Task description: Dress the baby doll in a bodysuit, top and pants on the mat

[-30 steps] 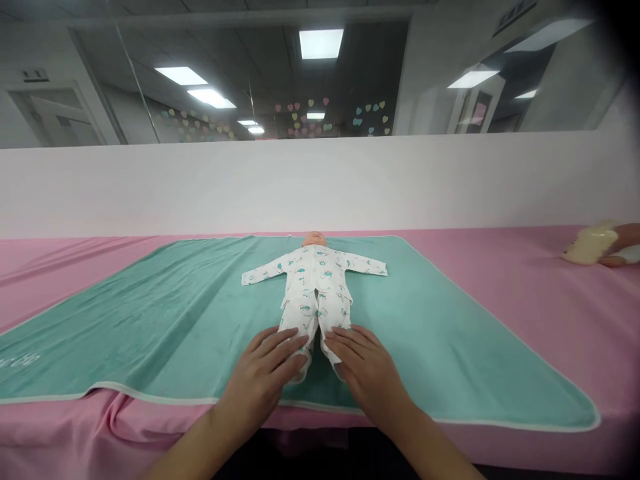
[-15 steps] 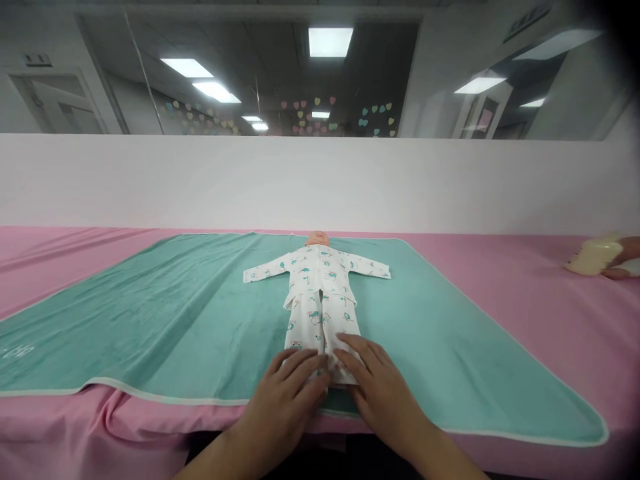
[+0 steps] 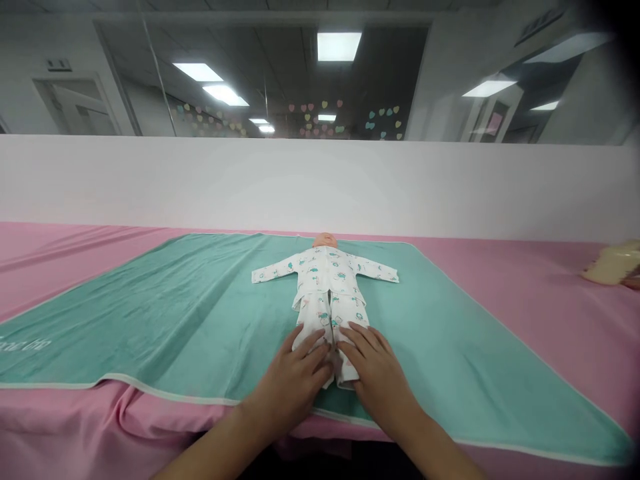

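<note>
A baby doll lies flat with its head (image 3: 325, 240) at the far end and its arms stretched out sideways. It wears a white long-sleeved top (image 3: 327, 270) with a teal and pink print, and matching white trousers (image 3: 315, 310). My left hand (image 3: 300, 370) rests with spread fingers over the lower part of the left trouser leg. Across the other leg lies my right hand (image 3: 373, 363), its fingers also apart and flat on the cloth. Both hands cover parts of the trouser legs; no feet show at the hems.
Beneath the doll spreads a teal blanket (image 3: 200, 313) with a pale border, over a pink sheet (image 3: 500, 280). At the far right edge a person's hand (image 3: 633, 283) is by a cream-coloured object (image 3: 610, 265). A white wall (image 3: 250, 183) with windows above it stands behind.
Both my hands have moved slightly up the trouser legs, away from the hems, which show more now. The view has shifted a little to the left.
</note>
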Available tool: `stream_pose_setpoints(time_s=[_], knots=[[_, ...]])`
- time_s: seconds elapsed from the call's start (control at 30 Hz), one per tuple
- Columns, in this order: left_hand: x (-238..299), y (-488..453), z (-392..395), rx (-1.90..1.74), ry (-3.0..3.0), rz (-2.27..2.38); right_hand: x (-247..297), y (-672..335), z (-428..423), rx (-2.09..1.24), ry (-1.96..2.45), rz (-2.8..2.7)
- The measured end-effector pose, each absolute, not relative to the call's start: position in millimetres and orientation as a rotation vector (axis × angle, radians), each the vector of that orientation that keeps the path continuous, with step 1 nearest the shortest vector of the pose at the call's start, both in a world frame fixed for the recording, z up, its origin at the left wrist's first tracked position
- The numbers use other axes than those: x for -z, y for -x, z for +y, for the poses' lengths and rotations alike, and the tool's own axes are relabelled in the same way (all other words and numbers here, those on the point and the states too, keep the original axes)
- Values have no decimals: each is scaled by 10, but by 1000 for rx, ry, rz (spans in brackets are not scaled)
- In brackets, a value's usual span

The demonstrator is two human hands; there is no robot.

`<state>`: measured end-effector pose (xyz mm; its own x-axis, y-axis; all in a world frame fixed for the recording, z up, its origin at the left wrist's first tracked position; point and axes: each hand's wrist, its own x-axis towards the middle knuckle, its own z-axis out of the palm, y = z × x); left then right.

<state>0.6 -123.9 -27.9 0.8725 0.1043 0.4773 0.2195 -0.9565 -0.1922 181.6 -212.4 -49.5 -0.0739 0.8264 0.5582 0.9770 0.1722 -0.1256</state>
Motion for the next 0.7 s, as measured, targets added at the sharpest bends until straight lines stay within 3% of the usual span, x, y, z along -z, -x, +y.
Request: stream_pose_setpoints(time_s=[0.43,0.57,0.7], knots=[[312,-129,-1504,738,3182,-42,454,-1823,-2267,306,1520,-2122],[83,-101,-1456,893,3364,-221,283,-1856,-2347,103,1413,-2199],[-48,-147,-1137,1035,3136,-467,222,-1966,-2310,-82,1325,-2078]])
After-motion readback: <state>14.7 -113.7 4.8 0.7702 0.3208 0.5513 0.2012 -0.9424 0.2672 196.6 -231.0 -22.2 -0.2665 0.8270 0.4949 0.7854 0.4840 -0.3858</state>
